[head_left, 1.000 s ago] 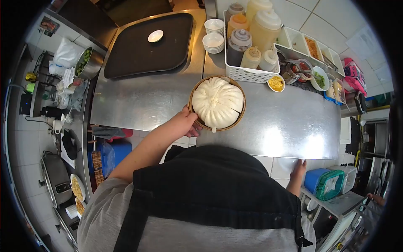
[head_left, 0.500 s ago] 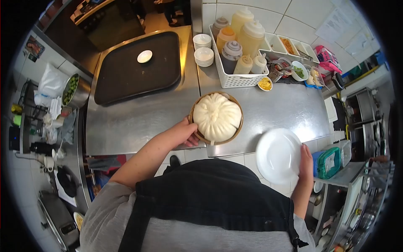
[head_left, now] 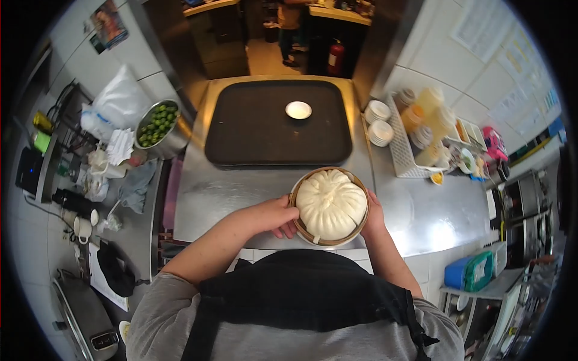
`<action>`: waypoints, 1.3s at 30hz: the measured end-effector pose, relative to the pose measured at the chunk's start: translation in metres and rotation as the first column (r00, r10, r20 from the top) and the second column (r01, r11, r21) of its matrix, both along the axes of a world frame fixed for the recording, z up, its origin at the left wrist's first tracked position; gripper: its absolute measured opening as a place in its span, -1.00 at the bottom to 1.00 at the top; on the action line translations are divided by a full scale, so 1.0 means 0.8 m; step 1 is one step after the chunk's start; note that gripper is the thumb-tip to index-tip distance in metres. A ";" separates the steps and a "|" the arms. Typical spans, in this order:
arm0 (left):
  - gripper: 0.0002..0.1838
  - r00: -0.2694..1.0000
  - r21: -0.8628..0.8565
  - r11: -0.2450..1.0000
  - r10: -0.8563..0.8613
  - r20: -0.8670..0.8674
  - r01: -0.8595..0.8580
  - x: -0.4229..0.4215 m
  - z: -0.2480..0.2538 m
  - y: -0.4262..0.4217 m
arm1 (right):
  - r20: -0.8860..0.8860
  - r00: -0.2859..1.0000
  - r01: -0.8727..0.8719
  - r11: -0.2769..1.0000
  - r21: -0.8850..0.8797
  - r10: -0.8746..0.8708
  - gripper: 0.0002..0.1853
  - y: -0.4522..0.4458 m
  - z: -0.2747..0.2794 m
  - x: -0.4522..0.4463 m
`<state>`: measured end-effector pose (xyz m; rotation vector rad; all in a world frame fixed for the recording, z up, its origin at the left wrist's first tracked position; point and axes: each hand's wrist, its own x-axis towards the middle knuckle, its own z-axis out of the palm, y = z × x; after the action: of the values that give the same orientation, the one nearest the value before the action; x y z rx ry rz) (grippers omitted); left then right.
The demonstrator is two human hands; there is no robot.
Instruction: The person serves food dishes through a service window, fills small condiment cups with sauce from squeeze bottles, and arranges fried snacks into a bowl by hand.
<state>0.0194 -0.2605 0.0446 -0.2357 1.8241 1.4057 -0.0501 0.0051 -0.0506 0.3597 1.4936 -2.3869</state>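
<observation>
A large pleated steamed bun point(head_left: 332, 204) fills a round bamboo steamer point(head_left: 325, 242) in front of my apron. My left hand point(head_left: 277, 216) grips the steamer's left side, thumb near the rim and fingers below. Under the basket lies a white plate point(head_left: 349, 243), mostly hidden, with only its lower edge showing. On the right, my right hand point(head_left: 374, 215) is closed around the plate's side, close against the steamer. Both hands are just over the near edge of the steel counter point(head_left: 415, 222).
Beyond the steamer is a dark tray point(head_left: 247, 129) with a small white dish point(head_left: 298, 110). Stacked bowls point(head_left: 380, 132) and a white basket point(head_left: 400, 144) of squeeze bottles stand right. A pot of green fruits point(head_left: 158, 125) is left. A person point(head_left: 290, 30) stands in the background.
My right hand has brought the plate in from the right and under the steamer. My left hand keeps its hold on the basket. The view has turned left toward the tray.
</observation>
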 end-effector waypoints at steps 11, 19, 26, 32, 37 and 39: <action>-0.14 0.524 -0.108 0.836 0.231 -0.820 -0.538 -0.020 -0.071 -0.226 | -0.041 0.984 -0.177 0.972 -0.156 0.173 -0.68 -0.294 -0.006 -0.154; 0.04 0.616 -0.148 0.899 0.154 -0.773 -0.412 -0.115 -0.061 -0.282 | 0.020 0.895 -0.395 0.770 0.501 0.446 -0.63 -0.332 0.016 -0.199; -0.08 0.485 -0.044 0.758 0.370 -0.792 -0.651 -0.111 -0.107 -0.276 | -0.367 0.615 0.330 0.195 0.924 0.698 -0.81 -0.282 0.053 -0.207; -0.33 0.287 -0.005 0.712 0.277 -0.917 -0.702 -0.007 -0.116 -0.223 | -0.167 0.605 0.323 -0.048 0.945 0.778 -0.80 -0.245 0.029 -0.244; -0.47 0.333 0.014 0.701 0.355 -0.874 -0.713 0.087 -0.134 -0.203 | -0.506 0.707 0.472 0.203 0.858 0.495 -0.81 -0.163 0.064 -0.223; -0.48 0.331 0.032 0.686 0.391 -0.859 -0.727 0.117 -0.148 -0.201 | -0.515 0.725 0.525 0.116 0.843 0.457 -0.83 -0.109 0.095 -0.204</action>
<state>0.1129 -0.4209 -0.0742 -0.5387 3.0513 1.8232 -0.2130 -0.0818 0.0254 -0.4053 3.4065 -0.8836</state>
